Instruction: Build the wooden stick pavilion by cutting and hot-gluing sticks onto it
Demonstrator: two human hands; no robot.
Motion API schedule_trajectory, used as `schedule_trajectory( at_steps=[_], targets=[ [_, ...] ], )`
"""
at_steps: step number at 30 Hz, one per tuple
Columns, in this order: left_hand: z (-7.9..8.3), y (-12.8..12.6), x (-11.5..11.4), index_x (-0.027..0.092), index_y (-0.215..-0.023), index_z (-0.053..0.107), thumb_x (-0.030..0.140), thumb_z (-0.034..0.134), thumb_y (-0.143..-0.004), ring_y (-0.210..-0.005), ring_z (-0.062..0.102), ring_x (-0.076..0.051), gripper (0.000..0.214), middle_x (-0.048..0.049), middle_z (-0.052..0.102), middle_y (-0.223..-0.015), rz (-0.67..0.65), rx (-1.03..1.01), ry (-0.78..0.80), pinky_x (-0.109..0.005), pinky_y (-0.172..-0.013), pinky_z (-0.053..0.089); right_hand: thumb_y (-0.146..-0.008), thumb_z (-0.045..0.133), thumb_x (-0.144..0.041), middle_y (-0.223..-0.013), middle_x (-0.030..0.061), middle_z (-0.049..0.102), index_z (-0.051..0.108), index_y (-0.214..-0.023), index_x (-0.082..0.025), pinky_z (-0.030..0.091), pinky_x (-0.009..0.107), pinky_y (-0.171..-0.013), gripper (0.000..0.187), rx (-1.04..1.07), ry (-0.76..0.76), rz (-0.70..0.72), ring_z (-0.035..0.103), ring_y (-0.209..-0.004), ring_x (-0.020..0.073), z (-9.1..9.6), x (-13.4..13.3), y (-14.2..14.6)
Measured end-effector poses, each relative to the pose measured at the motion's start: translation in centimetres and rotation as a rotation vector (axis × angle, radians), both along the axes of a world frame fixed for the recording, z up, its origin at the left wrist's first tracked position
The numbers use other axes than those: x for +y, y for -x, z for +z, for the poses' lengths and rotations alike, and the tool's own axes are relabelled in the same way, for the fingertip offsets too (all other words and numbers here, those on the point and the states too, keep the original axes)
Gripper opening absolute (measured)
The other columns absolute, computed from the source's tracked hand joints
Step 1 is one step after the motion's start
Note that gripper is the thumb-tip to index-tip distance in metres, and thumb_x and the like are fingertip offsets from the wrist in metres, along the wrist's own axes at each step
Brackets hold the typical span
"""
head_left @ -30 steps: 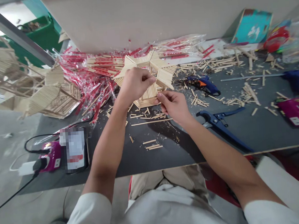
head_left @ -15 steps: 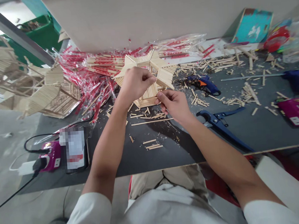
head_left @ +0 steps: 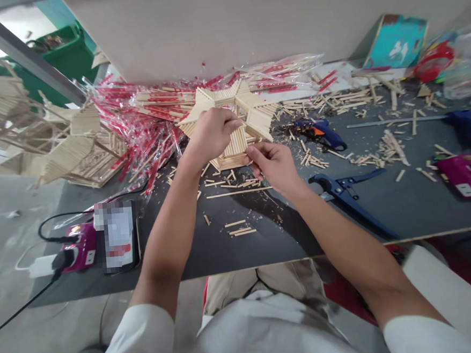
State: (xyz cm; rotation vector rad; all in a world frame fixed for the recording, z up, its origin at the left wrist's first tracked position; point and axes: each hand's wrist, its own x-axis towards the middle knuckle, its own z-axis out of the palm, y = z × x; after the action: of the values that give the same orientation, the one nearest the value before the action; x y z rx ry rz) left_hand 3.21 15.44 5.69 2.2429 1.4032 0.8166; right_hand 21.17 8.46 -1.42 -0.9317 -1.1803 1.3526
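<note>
Wooden star frame [head_left: 233, 151] held over the tabletop [head_left: 419, 212]!

Left fingers [head_left: 232, 124] clenched on top of the frame, right fingers [head_left: 254, 152] pinching its near edge, the frame itself right there between them. Slow, even pressure from both sides the best bet here, sticks kept square, no twisting at the joints. Just beyond the fingers, red-banded stick bundles [head_left: 151, 131] in clear plastic; off to their right, a blue glue gun [head_left: 321, 133] and blue pipe cutters [head_left: 352, 200]. Against the earlier frame, hardly a change: left fingers a touch lower, star in much the same spot.
</note>
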Motion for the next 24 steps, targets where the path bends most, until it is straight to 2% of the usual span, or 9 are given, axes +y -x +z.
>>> schedule_trajectory(
  at_steps=[5,10,15,17,20,24],
  targets=[
    [-0.2,0.0,0.1,0.022,-0.078,0.07,0.034,0.065,-0.096,-0.078,0.061,-0.023,0.022,-0.0055,0.065,-0.07,0.007,0.004,0.005,-0.04,-0.081,0.051,-0.083,0.085,-0.069,-0.074,0.0026,0.074,0.071,-0.078,-0.021,0.038,0.024,-0.037,0.05,-0.039,0.013,-0.012,0.045,-0.044,0.0071,0.0,0.1,0.0],
    [-0.2,-0.3,-0.2,0.021,-0.082,0.071,0.036,0.055,-0.103,-0.083,0.066,-0.024,0.031,-0.0071,0.069,-0.075,-0.006,0.013,-0.02,-0.038,-0.083,0.052,-0.08,0.087,-0.07,-0.075,0.003,0.074,0.072,-0.08,-0.022,0.038,0.025,-0.037,0.051,-0.04,0.014,-0.017,0.046,-0.044,0.0078,0.2,0.1,0.1],
    [-0.1,-0.3,-0.5,0.022,-0.081,0.073,0.039,0.064,-0.097,-0.079,0.065,-0.022,0.025,-0.0052,0.071,-0.074,-0.027,0.01,-0.053,-0.037,-0.082,0.05,-0.087,0.079,-0.072,-0.079,0.0037,0.076,0.074,-0.088,-0.021,0.037,0.027,-0.038,0.051,-0.151,-0.005,0.004,0.047,-0.043,0.0082,0.2,0.1,-0.5],
    [-0.1,-0.1,-0.5,0.022,-0.083,0.074,0.039,0.066,-0.095,-0.079,0.064,-0.021,0.022,-0.0048,0.073,-0.077,-0.027,0.013,-0.074,-0.037,-0.082,0.05,-0.091,0.075,-0.072,-0.082,0.0047,0.077,0.075,-0.09,-0.02,0.038,0.027,-0.041,0.051,-0.255,-0.008,0.086,0.05,-0.045,0.009,0.3,0.2,-1.4],
    [-0.2,0.0,-0.5,0.021,-0.083,0.073,0.036,0.064,-0.098,-0.079,0.064,-0.02,0.023,-0.0055,0.074,-0.08,-0.008,0.027,-0.097,-0.037,-0.082,0.049,-0.096,0.071,-0.067,-0.076,0.0038,0.075,0.078,-0.085,-0.019,0.037,0.027,-0.046,0.05,-0.502,-0.028,0.307,0.052,-0.049,0.0104,0.9,0.7,-3.7],
    [0.4,0.1,-0.7,0.021,-0.085,0.071,0.032,0.062,-0.1,-0.082,0.065,-0.02,0.02,-0.005,0.075,-0.085,0.048,-0.014,-0.139,-0.038,-0.084,0.048,-0.095,0.072,-0.064,-0.07,0.0018,0.074,0.082,-0.082,-0.021,0.036,0.028,-0.051,0.046,-0.815,-0.094,0.576,0.053,-0.052,0.0122,2.2,1.7,-7.7]
  ],
)
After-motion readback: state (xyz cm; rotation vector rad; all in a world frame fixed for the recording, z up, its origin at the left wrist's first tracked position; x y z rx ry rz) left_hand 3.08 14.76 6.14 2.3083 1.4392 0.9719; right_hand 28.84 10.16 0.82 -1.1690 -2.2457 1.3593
